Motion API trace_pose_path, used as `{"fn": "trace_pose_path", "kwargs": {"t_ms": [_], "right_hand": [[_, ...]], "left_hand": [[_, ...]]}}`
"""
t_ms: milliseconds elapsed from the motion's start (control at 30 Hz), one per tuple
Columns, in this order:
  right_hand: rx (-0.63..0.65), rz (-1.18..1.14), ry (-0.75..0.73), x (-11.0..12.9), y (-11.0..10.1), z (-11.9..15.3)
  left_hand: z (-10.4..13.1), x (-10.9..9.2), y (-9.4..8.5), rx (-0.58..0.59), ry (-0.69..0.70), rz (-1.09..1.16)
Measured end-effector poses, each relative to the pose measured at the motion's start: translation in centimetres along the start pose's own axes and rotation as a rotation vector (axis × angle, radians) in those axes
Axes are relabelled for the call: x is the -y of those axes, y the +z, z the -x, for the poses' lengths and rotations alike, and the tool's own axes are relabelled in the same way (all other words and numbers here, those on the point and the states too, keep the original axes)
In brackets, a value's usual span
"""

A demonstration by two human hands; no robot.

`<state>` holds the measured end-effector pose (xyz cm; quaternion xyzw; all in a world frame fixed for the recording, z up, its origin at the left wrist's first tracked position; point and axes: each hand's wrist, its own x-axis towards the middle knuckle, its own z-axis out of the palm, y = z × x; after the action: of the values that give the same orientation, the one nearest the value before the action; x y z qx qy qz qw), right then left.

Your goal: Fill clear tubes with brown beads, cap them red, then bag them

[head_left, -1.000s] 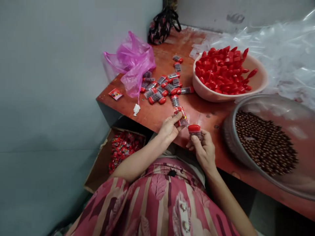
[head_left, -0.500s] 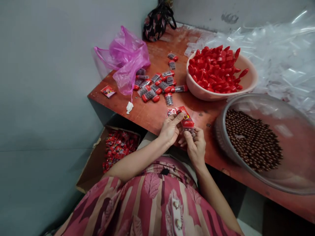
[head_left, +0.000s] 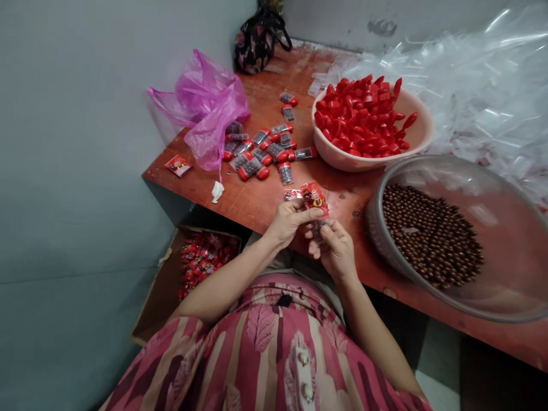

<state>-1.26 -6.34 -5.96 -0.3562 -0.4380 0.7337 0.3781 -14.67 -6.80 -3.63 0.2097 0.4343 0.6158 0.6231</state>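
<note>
My left hand [head_left: 286, 224] pinches a red printed packet [head_left: 314, 195] between thumb and fingers, just above the table's front edge. A second red packet [head_left: 293, 194] shows behind those fingers. My right hand [head_left: 339, 249] grips a small clear container [head_left: 319, 229] with dark balls inside, its thumb pressed on the container's side. The container's upper end meets the packet's lower edge; whether it sits inside the packet I cannot tell. Farther back on the table lie several filled containers with red caps [head_left: 277, 152].
A pink bowl of red caps [head_left: 422, 140] and a grey basin [head_left: 377, 228] with brown balls [head_left: 432, 240] stand to the right. Clear empty containers [head_left: 492, 91] pile up behind. Leftward are a purple bag [head_left: 209, 108], a flat packet [head_left: 178, 165] and a low cardboard box [head_left: 149, 308].
The view has shifted a little. The container's red cap, seen below the packet before, no longer shows. My left thumb now lies across the packet's lower part.
</note>
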Motion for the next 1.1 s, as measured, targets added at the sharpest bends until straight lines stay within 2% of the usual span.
{"fn": "trace_pose_path", "kwargs": {"t_ms": [67, 200, 367, 433, 567, 633, 767, 867, 933, 1100], "right_hand": [[-0.019, -0.007, -0.007, 0.1, 0.1, 0.0], [-0.176, 0.152, -0.136, 0.2, 0.6, 0.2], [-0.076, -0.007, -0.052, 0.1, 0.9, -0.3], [-0.084, 0.039, -0.056, 0.0, 0.9, -0.4], [-0.199, 0.330, -0.149, -0.3, 1.0, -0.2], [-0.215, 0.365, -0.163, -0.3, 1.0, -0.1], [-0.088, 0.052, -0.040, -0.3, 1.1, -0.3], [-0.072, -0.106, 0.017, -0.4, 1.2, -0.6], [-0.054, -0.127, 0.029, -0.5, 1.2, -0.7], [-0.014, -0.086, 0.007, -0.8, 0.6, -0.1]], "left_hand": [[0.0, -0.2, 0.0, 0.010, 0.001, -0.026], [0.3, 0.0, 0.3, 0.008, -0.009, -0.004], [0.7, 0.3, 0.5, 0.099, -0.112, 0.046], [0.6, 0.4, 0.4, 0.066, -0.136, 0.076], [0.4, 0.6, 0.4, -0.076, -0.116, 0.117], [0.5, 0.7, 0.4, -0.071, -0.122, 0.112], [0.9, 0.8, 0.3, 0.086, -0.152, 0.090], [0.9, 0.7, 0.1, 0.106, -0.164, 0.065], [0.7, 0.3, -0.1, 0.065, -0.171, 0.054], [0.5, -0.1, -0.1, -0.172, -0.112, 0.109]]}}
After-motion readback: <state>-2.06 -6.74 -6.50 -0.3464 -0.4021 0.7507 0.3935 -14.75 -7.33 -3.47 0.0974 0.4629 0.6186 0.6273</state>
